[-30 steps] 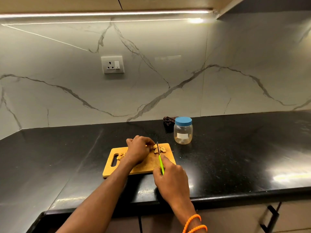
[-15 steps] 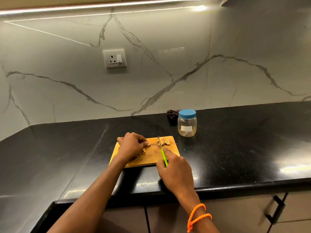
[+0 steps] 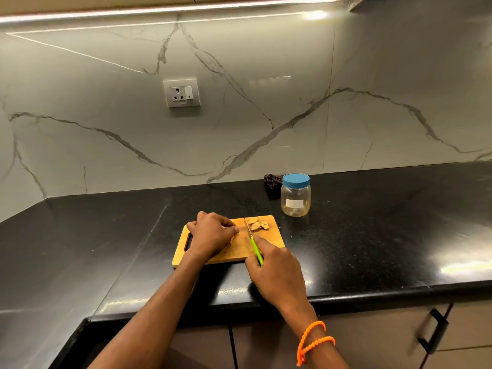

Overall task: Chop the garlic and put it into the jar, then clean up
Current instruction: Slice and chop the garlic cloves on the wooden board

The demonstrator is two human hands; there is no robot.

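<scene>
Grips knife (image 3: 254,245) in right hand (image 3: 277,275), left hand (image 3: 211,235) curled over garlic, slices (image 3: 258,224) at board's (image 3: 239,253) one o'clock.

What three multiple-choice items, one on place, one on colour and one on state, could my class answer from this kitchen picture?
1. Where does the jar stand?
A. On the cutting board
B. On the counter, right of and beyond the board
C. In a hand

2. What colour is the knife handle?
A. Green
B. Red
C. Black

3. How is the jar?
A. Lid off
B. Tipped over
C. Upright, blue lid on

Key: B, it rests on the black counter past the cutting board; A, bright green shows in the right hand; C, the lid caps it.
</scene>
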